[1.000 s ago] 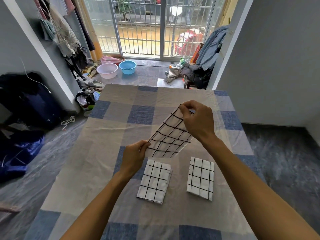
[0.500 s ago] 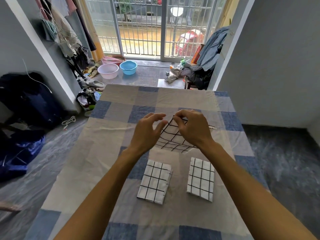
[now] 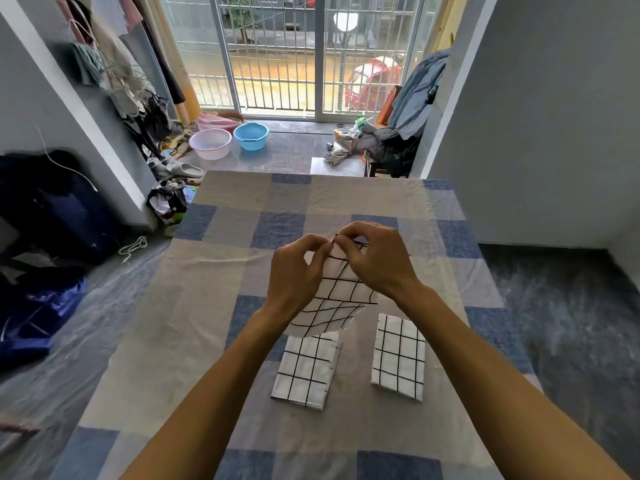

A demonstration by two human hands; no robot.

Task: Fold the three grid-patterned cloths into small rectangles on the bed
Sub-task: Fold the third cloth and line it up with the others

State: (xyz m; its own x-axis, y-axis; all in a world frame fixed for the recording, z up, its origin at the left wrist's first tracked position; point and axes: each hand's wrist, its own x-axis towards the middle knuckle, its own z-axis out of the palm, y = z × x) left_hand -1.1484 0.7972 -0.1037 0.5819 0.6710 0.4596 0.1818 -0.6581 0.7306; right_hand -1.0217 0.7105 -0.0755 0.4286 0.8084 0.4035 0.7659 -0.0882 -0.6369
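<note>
Pinched by left hand (image 3: 294, 275) and right hand (image 3: 377, 261), fingertips nearly meeting: the unfolded grid cloth (image 3: 341, 289).
Hanging crumpled below the knuckles, white with black lines, lifted over the checked bed (image 3: 173, 341); hiding the top edge of the left folded cloth (image 3: 306, 368), clear of the right folded cloth (image 3: 398, 356). Beyond, on the floor, pink basin (image 3: 210, 143) and blue basin (image 3: 251, 135).

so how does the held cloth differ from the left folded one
The held cloth is pinched up by left hand and right hand; the folded cloth lies flat on the bed. The held cloth is rumpled, the folded cloth is a neat rectangle. Both are white with a black grid.
</note>
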